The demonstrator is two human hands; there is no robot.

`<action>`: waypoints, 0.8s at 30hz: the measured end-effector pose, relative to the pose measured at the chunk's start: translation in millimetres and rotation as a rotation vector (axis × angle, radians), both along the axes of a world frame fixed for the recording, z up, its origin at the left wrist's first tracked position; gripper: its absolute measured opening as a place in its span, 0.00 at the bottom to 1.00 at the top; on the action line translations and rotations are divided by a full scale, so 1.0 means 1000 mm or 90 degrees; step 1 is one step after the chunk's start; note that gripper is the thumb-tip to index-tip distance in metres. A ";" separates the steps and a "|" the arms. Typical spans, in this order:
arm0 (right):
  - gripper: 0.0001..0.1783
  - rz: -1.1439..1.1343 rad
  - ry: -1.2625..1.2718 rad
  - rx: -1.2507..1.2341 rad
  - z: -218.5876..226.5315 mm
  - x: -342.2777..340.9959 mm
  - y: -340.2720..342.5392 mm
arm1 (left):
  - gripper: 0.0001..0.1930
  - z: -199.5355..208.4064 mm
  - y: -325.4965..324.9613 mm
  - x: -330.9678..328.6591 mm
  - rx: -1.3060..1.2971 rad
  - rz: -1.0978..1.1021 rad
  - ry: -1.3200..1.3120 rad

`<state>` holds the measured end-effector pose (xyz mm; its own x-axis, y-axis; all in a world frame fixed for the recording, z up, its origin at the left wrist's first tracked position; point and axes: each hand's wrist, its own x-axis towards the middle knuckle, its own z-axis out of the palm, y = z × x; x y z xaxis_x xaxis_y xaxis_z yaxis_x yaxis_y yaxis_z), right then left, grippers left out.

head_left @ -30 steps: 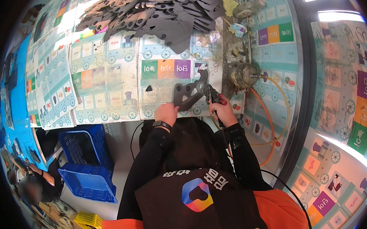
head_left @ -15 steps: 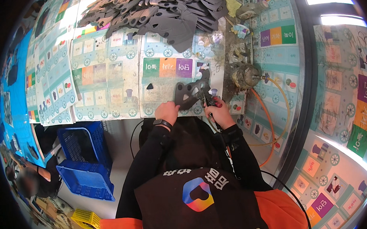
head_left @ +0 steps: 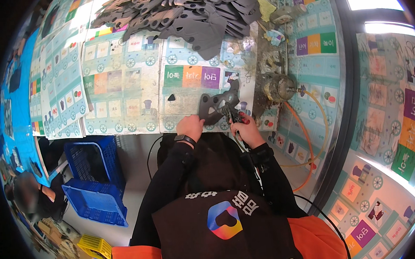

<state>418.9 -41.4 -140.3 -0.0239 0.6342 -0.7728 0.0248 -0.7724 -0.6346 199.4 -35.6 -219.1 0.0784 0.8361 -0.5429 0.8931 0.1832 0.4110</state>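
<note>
My left hand (head_left: 191,126), with a watch on its wrist, is closed on the near left edge of a dark grey cut piece (head_left: 208,104) with holes in it. The piece lies on the table near its front edge. In my right hand (head_left: 249,131) is a dark gun-shaped tool (head_left: 230,110) with a red part, its fingers wrapped round the handle. The tool's front end is over the right part of the grey piece; whether it touches cannot be made out. A thin hose runs down from my right hand.
A large heap of similar grey pieces (head_left: 206,24) covers the back of the table. A small black scrap (head_left: 171,97) lies left of my work. At the right stands a crusted round pot (head_left: 280,87) with hoses. Blue crates (head_left: 95,201) sit on the floor, left; a person (head_left: 39,194) is beyond.
The tool in my right hand has tilted and shifted slightly left over the grey piece. My left hand and the piece have barely moved.
</note>
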 end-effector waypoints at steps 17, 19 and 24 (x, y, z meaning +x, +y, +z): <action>0.12 0.059 0.015 -0.028 0.009 -0.009 0.002 | 0.14 -0.010 -0.006 0.005 0.018 0.014 -0.003; 0.13 0.074 0.024 -0.032 0.007 -0.010 0.003 | 0.14 -0.008 -0.001 0.004 0.014 0.011 -0.006; 0.18 0.099 0.022 -0.040 0.007 -0.023 0.000 | 0.15 -0.008 -0.004 -0.015 0.034 0.032 -0.027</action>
<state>395.7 -41.3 -133.0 -0.1455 0.5715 -0.8076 0.1253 -0.7991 -0.5881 184.2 -39.7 -227.3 0.0574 0.8670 -0.4950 0.8645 0.2049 0.4590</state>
